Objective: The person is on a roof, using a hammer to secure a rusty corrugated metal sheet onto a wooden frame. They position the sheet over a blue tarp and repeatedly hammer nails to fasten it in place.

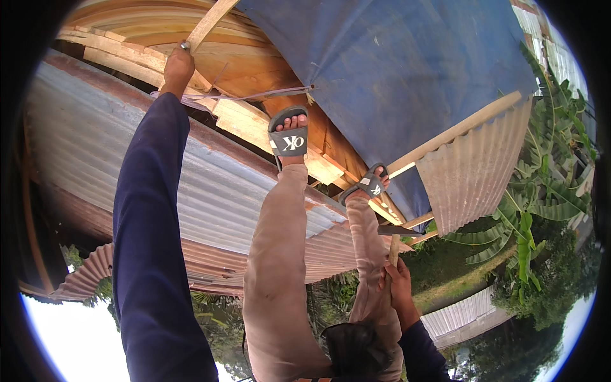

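Two sandalled feet [291,137] stand between the hands [177,69]

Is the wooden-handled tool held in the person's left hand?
No, the right hand grips its wooden handle, near the dark head.

I can make out large white lettering [293,142] across the left dark grey, open-toed slide sandal [276,144], and smaller-looking white lettering [375,189] on the matching right dark grey slide sandal [363,183].
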`<state>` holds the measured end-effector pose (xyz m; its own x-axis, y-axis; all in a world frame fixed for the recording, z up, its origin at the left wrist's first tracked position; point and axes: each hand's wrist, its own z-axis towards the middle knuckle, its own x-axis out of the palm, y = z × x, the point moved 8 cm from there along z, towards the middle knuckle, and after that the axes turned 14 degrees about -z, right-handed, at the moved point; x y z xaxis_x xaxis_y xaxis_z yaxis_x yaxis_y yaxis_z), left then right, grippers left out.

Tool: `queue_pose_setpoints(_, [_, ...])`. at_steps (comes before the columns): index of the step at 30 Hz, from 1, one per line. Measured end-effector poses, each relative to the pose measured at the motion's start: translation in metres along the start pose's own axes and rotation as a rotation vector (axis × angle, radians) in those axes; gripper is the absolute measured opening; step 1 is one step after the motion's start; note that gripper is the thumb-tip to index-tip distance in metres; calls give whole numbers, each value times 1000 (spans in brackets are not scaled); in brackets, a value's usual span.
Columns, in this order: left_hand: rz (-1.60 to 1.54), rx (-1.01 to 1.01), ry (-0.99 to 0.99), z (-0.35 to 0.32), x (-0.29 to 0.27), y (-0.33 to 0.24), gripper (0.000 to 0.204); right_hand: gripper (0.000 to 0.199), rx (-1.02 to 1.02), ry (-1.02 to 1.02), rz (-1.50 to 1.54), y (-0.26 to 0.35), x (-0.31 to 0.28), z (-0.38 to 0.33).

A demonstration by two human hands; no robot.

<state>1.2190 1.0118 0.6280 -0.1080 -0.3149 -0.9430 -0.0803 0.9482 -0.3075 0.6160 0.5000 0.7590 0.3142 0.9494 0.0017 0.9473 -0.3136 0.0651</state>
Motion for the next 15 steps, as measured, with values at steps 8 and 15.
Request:
queue_pose_setpoints(8, [-6, 49, -10, 4, 6, 5, 38, 27, -11, 44, 32, 6, -1, 1])
queue_pose_setpoints(15, [-40, 97, 27, -1, 7, -10, 37, 24, -15, 12, -15, 18, -20, -4])
